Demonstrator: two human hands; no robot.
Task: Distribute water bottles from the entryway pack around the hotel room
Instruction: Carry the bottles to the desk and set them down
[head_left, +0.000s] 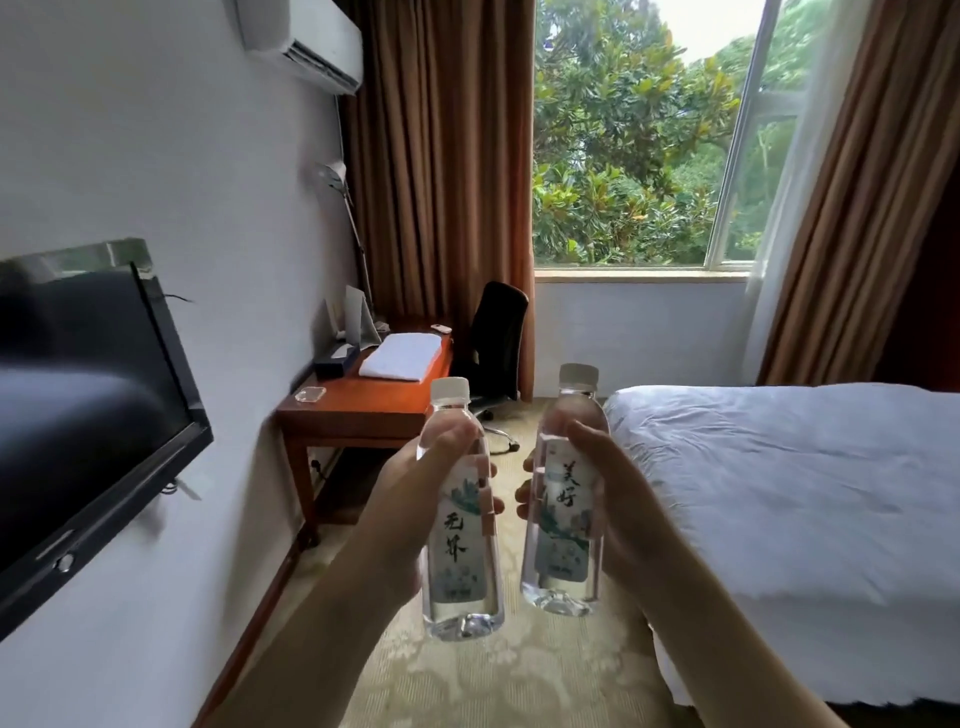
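Note:
I hold two clear water bottles upright in front of me, each with a white cap and a pale printed label. My left hand (402, 499) grips the left bottle (460, 551) around its middle, fingers wrapped behind it. My right hand (605, 493) grips the right bottle (563, 525) the same way. The two bottles stand side by side, a small gap between them, above the carpet. The entryway pack is not in view.
A wooden desk (358, 408) with a folded white towel (402, 356), a tissue box and a glass ashtray stands ahead left, a black office chair (498, 338) beside it. A white bed (779, 478) fills the right. A wall television (88, 395) hangs at left. Patterned carpet (467, 680) runs between them toward the window.

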